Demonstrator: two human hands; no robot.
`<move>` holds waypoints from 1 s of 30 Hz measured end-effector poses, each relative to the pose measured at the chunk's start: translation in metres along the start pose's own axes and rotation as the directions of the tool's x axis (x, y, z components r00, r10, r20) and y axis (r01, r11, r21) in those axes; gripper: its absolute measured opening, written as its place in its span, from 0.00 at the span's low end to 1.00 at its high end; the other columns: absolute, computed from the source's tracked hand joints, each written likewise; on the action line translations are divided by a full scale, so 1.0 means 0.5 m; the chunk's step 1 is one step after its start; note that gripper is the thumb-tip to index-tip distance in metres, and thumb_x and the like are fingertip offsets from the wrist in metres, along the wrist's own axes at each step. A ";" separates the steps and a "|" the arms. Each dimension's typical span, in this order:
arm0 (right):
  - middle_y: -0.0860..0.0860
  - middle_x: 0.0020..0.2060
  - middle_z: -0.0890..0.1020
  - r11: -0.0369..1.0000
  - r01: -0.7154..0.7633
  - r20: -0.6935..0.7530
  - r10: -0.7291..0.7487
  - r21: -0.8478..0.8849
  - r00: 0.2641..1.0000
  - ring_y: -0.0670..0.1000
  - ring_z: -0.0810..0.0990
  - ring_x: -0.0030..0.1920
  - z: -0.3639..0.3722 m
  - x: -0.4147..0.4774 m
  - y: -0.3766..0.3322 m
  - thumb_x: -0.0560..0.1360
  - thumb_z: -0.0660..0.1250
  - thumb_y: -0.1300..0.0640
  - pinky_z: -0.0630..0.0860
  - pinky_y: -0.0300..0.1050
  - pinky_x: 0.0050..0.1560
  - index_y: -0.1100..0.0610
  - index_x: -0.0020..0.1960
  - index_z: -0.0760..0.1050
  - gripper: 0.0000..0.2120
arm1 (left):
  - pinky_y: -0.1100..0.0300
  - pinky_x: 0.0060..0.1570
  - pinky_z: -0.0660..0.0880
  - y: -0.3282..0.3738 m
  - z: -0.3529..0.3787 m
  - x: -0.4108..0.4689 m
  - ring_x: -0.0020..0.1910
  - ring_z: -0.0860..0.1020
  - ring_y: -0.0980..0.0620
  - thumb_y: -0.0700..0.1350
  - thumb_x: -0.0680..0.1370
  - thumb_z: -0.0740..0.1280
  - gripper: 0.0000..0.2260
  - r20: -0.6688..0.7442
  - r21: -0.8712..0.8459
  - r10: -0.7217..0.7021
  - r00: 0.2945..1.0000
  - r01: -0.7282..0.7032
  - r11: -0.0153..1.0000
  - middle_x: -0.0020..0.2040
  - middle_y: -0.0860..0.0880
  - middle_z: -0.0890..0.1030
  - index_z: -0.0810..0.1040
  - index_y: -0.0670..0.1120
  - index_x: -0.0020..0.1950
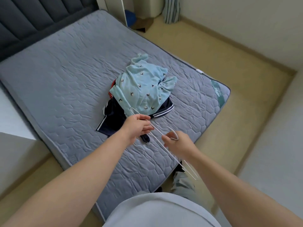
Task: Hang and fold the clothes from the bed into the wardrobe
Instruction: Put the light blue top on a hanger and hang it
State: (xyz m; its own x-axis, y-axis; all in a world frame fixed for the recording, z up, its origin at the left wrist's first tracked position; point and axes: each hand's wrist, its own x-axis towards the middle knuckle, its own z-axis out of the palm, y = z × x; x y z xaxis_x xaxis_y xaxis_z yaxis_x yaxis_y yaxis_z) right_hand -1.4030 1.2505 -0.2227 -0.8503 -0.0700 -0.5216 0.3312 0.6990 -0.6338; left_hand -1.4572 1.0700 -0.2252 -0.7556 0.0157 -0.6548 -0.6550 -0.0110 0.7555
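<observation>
A pile of clothes lies on the grey quilted mattress point(65, 71): a light blue top with small dark prints point(142, 86) on top, dark navy shorts with white stripes point(114, 118) beneath, and a bit of red cloth point(113, 84) at the left. I hold a thin white wire hanger point(165, 145) over the bed's near edge. My left hand point(137, 126) grips one end of it next to the pile. My right hand point(178, 143) holds its hook, fingers curled round it.
A dark padded headboard point(24, 22) stands at the far left. Beige floor runs round the bed to the right. A striped curtain point(172, 10) and a white frame with a blue thing stand at the back. A grey garment point(182, 182) lies on the floor by the bed.
</observation>
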 end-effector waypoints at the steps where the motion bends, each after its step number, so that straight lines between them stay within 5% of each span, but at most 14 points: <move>1: 0.60 0.41 0.83 1.000 0.003 0.012 -0.003 -0.014 1.000 0.60 0.80 0.38 -0.008 0.036 0.003 0.79 0.60 0.50 0.75 0.49 0.35 0.65 0.47 0.78 0.18 | 0.58 0.45 0.81 0.007 0.004 0.030 0.40 0.85 0.50 0.36 0.79 0.67 0.05 -0.045 0.013 0.000 0.999 0.000 1.000 0.44 0.43 0.83 0.77 0.42 0.54; 5: 0.54 0.34 0.77 1.000 0.007 0.075 -0.005 -0.021 0.997 0.51 0.72 0.30 -0.045 0.180 0.000 0.79 0.56 0.53 0.67 0.43 0.26 0.60 0.40 0.70 0.13 | 0.59 0.39 0.77 0.021 -0.003 0.151 0.38 0.84 0.51 0.36 0.79 0.65 0.05 -0.329 0.058 -0.019 0.944 0.040 0.998 0.48 0.45 0.81 0.77 0.45 0.50; 10: 0.53 0.36 0.78 0.997 0.004 0.122 -0.013 0.072 0.992 0.52 0.74 0.33 -0.074 0.352 -0.003 0.79 0.55 0.54 0.68 0.43 0.31 0.55 0.39 0.65 0.11 | 0.62 0.30 0.73 -0.007 -0.022 0.289 0.31 0.81 0.54 0.36 0.78 0.64 0.06 -0.507 0.033 -0.151 0.848 0.194 0.980 0.46 0.46 0.80 0.75 0.47 0.47; 15: 0.54 0.41 0.80 0.991 -0.005 0.170 -0.017 0.130 0.985 0.54 0.82 0.44 -0.050 0.490 0.021 0.80 0.56 0.51 0.77 0.50 0.39 0.57 0.46 0.70 0.11 | 0.59 0.33 0.73 -0.059 -0.047 0.449 0.34 0.77 0.52 0.37 0.78 0.66 0.08 -0.550 0.028 -0.232 0.802 0.296 0.955 0.45 0.45 0.80 0.77 0.45 0.56; 21: 0.56 0.41 0.82 0.979 0.029 0.205 -0.071 0.202 0.976 0.58 0.83 0.43 0.001 0.608 0.095 0.78 0.60 0.49 0.76 0.45 0.32 0.52 0.44 0.72 0.09 | 0.57 0.43 0.75 -0.123 -0.098 0.657 0.43 0.75 0.52 0.41 0.77 0.69 0.17 -0.535 -0.001 -0.260 0.804 0.307 0.952 0.53 0.46 0.78 0.76 0.48 0.66; 25: 0.44 0.42 0.83 0.960 0.071 0.212 -0.131 0.270 0.968 0.44 0.85 0.41 0.009 0.686 0.149 0.78 0.63 0.48 0.78 0.42 0.38 0.40 0.46 0.75 0.04 | 0.57 0.45 0.73 -0.137 -0.123 0.795 0.46 0.74 0.54 0.40 0.77 0.69 0.19 -0.519 -0.157 -0.292 0.803 0.246 0.956 0.54 0.50 0.75 0.75 0.48 0.68; 27: 0.44 0.44 0.83 0.952 0.070 0.202 -0.135 0.299 0.970 0.43 0.85 0.42 0.009 0.716 0.175 0.79 0.64 0.48 0.81 0.49 0.43 0.41 0.47 0.76 0.04 | 0.55 0.50 0.73 -0.136 -0.127 0.852 0.52 0.72 0.52 0.40 0.75 0.72 0.20 -0.507 -0.197 -0.310 0.804 0.242 0.950 0.55 0.51 0.74 0.75 0.46 0.66; 30: 0.44 0.43 0.84 0.953 0.092 0.176 -0.147 0.288 0.974 0.43 0.85 0.42 0.011 0.755 0.197 0.79 0.64 0.47 0.81 0.51 0.47 0.45 0.49 0.77 0.04 | 0.57 0.52 0.70 -0.146 -0.136 0.916 0.48 0.72 0.53 0.39 0.73 0.75 0.19 -0.533 -0.186 -0.320 0.783 0.261 0.947 0.50 0.51 0.75 0.76 0.46 0.63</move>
State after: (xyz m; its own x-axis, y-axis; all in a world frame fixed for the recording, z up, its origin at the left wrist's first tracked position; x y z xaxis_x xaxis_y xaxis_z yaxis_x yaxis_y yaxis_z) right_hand -1.6891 1.2891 -0.4855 -0.8045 -0.2955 -0.5151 0.3557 0.4549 -0.8164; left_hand -1.7558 1.0100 -0.5817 -0.3847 -0.5172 -0.7646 -0.8185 -0.1919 0.5416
